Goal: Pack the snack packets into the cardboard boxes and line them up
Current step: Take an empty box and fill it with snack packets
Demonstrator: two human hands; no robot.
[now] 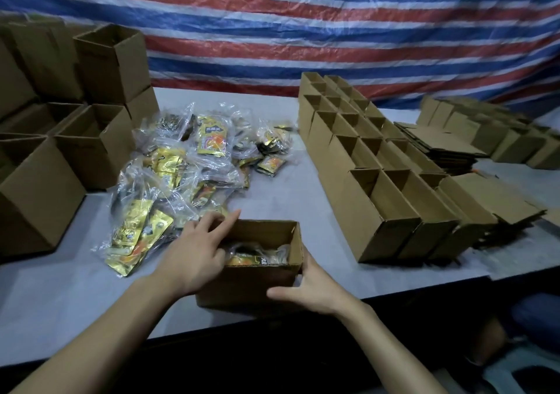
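Observation:
An open cardboard box stands at the table's near edge with snack packets in clear wrap inside it. My left hand rests over the box's left rim, fingers relaxed and spread, index finger pointing toward the far rim. My right hand grips the box's near right corner, thumb along the front face and fingers round the right side. A heap of gold and black snack packets in clear bags lies on the table just left of and beyond the box.
Rows of small open boxes line the right side of the grey table. Flat folded cartons and more boxes sit further right. Larger open boxes are stacked at left. A striped tarp hangs behind.

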